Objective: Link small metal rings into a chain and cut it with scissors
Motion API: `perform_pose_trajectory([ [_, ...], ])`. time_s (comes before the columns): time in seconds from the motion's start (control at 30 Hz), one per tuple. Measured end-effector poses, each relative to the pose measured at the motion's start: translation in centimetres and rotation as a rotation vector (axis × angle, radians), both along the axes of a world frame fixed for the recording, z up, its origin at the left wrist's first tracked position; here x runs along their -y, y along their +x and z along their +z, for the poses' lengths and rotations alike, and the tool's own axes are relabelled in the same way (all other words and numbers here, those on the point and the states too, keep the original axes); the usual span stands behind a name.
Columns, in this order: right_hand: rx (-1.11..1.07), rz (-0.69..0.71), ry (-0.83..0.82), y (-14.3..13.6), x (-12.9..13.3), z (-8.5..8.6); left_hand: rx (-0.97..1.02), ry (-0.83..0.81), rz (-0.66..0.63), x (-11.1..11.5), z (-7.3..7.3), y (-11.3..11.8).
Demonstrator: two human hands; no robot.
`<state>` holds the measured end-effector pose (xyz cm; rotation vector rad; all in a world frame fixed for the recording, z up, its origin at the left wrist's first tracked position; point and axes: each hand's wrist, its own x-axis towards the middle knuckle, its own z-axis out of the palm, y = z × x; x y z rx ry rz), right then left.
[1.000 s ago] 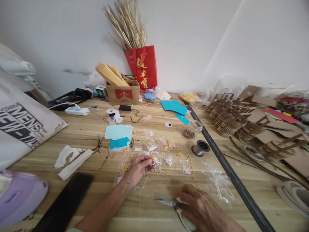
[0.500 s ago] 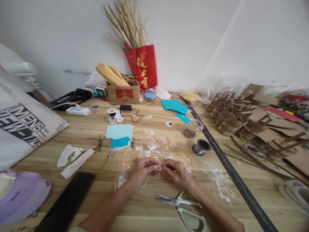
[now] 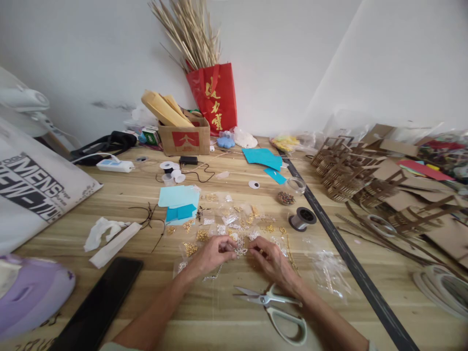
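Note:
My left hand (image 3: pixel 216 253) is curled, thumb and fingers drawn together beside a small pile of silver jewelry findings (image 3: pixel 240 249). Facing it from the other side of the pile, my right hand (image 3: pixel 270 257) is pinched. Whatever either hand holds is too small to make out. A short silver chain (image 3: pixel 215 276) lies just below my left hand, partly hidden by it. Beside my right hand runs a gold chain (image 3: pixel 289 253). Scissors with pale handles (image 3: pixel 268 298) lie slightly open in front of my right forearm. Gold findings (image 3: pixel 190 248) in a clear bag sit left of my left hand.
A wire spool (image 3: pixel 302 219) and a bowl of beads (image 3: pixel 285 197) stand to the right. Clear plastic bags (image 3: pixel 331 270) lie by my right forearm. Blue cards (image 3: pixel 179 197), a black phone (image 3: pixel 100 302) and white paper strips (image 3: pixel 115 245) are on the left. Brown woven baskets (image 3: pixel 341 168) crowd the far right.
My hands have moved slightly apart. The silver ring that was between my fingertips no longer shows there, and the silver pile between them is more exposed.

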<state>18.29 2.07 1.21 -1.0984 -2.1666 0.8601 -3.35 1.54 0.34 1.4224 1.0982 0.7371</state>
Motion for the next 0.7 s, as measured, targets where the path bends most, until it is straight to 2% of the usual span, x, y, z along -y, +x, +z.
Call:
perform_pose_trajectory([
  [0.1,0.006,-0.004,0.012,0.4,0.2,0.0,-0.166,0.112,-0.023,-0.1,0.0,-0.2],
  [0.2,0.013,0.0,0.01,0.8,0.4,0.0,-0.254,0.15,-0.046,-0.3,0.3,-0.5],
  [0.53,0.2,0.143,0.038,1.3,0.9,0.3,-0.414,0.154,-0.127,-0.6,0.4,-1.6],
  [0.7,0.229,0.136,0.059,1.5,0.7,-0.1,-0.415,0.127,-0.159,-0.6,1.4,-1.8],
])
